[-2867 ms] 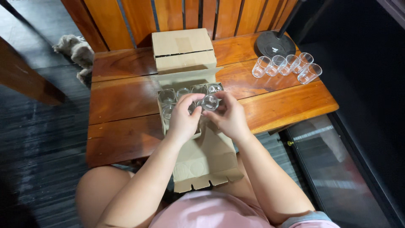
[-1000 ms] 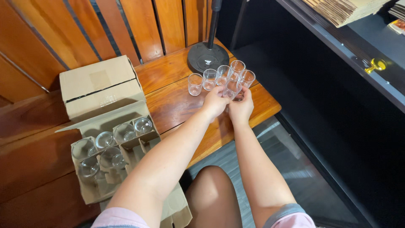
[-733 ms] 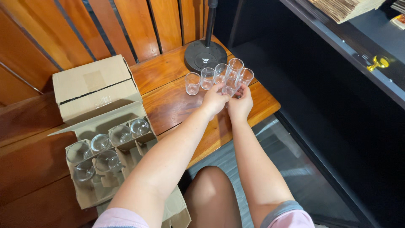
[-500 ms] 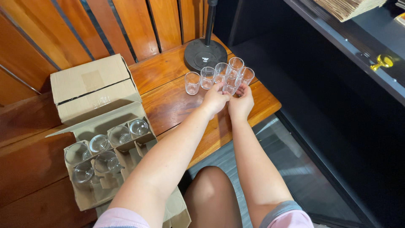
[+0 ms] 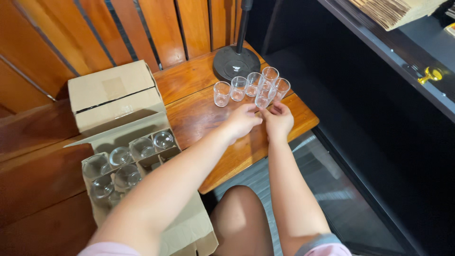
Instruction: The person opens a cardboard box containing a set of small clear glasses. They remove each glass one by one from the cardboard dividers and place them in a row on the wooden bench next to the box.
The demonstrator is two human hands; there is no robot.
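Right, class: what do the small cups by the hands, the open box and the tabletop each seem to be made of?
Small cups: clear glass or hard plastic, see-through and shiny; which one is unclear.
Open box: plain brown cardboard, matte, with folded flaps and dividers.
Tabletop: wood planks, visible grain, glossy reddish finish.

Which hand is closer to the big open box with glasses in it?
Left. The left hand is over the table's middle, a little right of the open box. The right hand lies farther right, below the small glasses.
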